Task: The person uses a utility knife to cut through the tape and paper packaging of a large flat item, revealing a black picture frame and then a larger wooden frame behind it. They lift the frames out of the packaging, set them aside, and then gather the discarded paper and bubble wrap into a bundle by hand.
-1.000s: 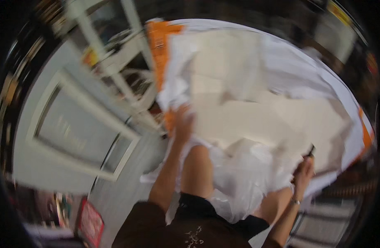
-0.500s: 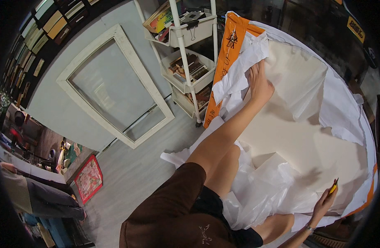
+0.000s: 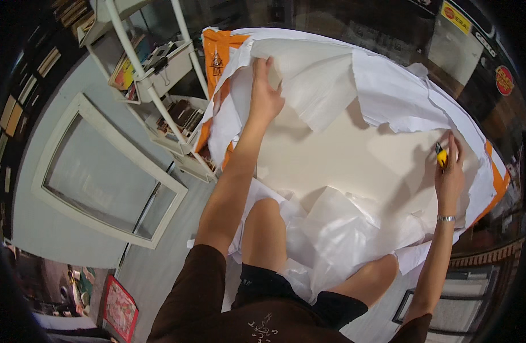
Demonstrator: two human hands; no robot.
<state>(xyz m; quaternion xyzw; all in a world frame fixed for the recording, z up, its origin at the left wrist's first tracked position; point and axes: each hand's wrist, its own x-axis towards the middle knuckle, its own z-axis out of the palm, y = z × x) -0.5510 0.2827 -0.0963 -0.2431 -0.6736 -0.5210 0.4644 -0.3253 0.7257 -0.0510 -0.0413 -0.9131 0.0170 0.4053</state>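
In front of me leans a large flat package with torn white wrapping paper point(image 3: 388, 97) around a smooth cream-coloured panel point(image 3: 331, 151). My left hand point(image 3: 267, 97) is at the upper left part of the package, its fingers closed on the edge of a thin white wrapping sheet point(image 3: 317, 86). My right hand point(image 3: 450, 174) holds a yellow and black utility knife point(image 3: 442, 155), and its fingertips reach the torn paper edge on the right. Crumpled translucent wrapping point(image 3: 343, 240) lies between my knees. Orange outer wrapping point(image 3: 217, 54) shows at the corners.
A white shelf cart point(image 3: 160, 86) with books and small items stands to the left of the package. Farther left, a white-framed glass panel point(image 3: 111, 171) leans on a wall. A red-bordered floral mat point(image 3: 121, 308) lies at lower left.
The view has swung to the right. My right hand has risen with the utility knife from the lower right to the torn paper edge. My left hand stays near the upper left corner.
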